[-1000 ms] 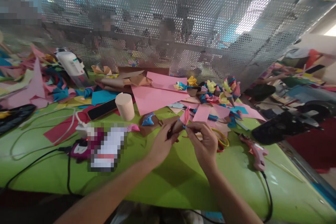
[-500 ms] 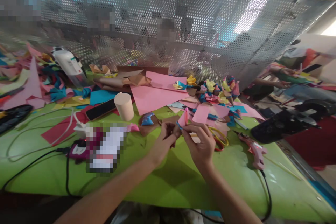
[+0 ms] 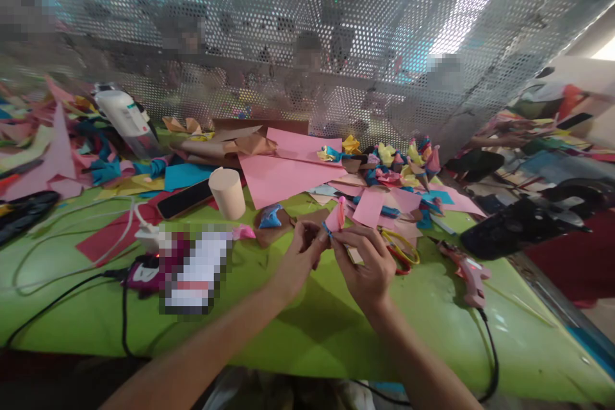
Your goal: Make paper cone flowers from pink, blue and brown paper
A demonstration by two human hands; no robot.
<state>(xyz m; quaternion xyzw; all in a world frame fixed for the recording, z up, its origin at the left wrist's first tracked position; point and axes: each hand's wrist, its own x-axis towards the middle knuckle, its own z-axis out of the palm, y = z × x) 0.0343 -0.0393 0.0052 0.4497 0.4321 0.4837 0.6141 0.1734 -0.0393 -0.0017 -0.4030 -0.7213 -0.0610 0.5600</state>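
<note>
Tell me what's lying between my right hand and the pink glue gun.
In the head view, what look like yellow-and-red scissors lie on the green table between your right hand and the pink glue gun.

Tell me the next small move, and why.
Probably press the blue strip against the pink paper piece with the right hand: that hand appears to pinch at the strip, while the left hand steadies the piece.
</note>
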